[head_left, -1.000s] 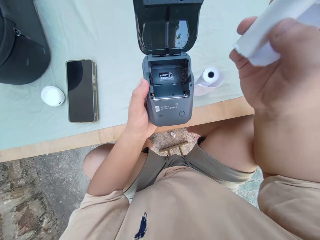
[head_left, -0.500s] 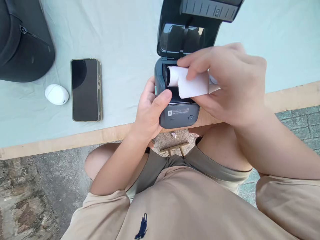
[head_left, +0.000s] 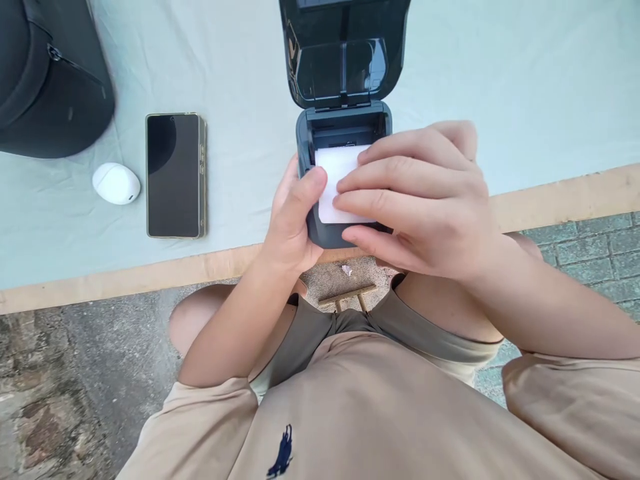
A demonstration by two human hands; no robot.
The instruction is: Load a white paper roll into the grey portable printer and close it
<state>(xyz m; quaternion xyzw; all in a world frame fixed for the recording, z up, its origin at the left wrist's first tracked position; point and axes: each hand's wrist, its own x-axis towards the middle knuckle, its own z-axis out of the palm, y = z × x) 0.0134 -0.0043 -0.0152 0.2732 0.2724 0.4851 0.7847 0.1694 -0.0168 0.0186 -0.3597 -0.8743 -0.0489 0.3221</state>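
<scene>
A dark label printer point(head_left: 327, 237) sits at the table's front edge with its glossy lid point(head_left: 345, 67) tipped up and back. My left hand point(head_left: 293, 223) grips the printer's left side, its thumb over the rim by the paper. White label paper point(head_left: 340, 158) lies over the printer's inner bay and down across its front part. My right hand point(head_left: 430, 197) rests with outstretched fingers on this paper, the thumb lower, near the printer's front. The paper roll under the sheet is hidden, and the right hand covers the printer's right front.
On the light cloth-covered table point(head_left: 240, 133), a phone point(head_left: 173, 175) lies left of the printer, beside a small white oval case point(head_left: 116, 184). A black zippered bag point(head_left: 55, 87) stands at the far left. The table's wooden edge point(head_left: 215, 268) runs just above my knees.
The roll, earlier pinched in my right hand and tilted above the bay, is now down inside, its paper laid flat. My right fingers have spread out. The printer and lid have shifted slightly left.
</scene>
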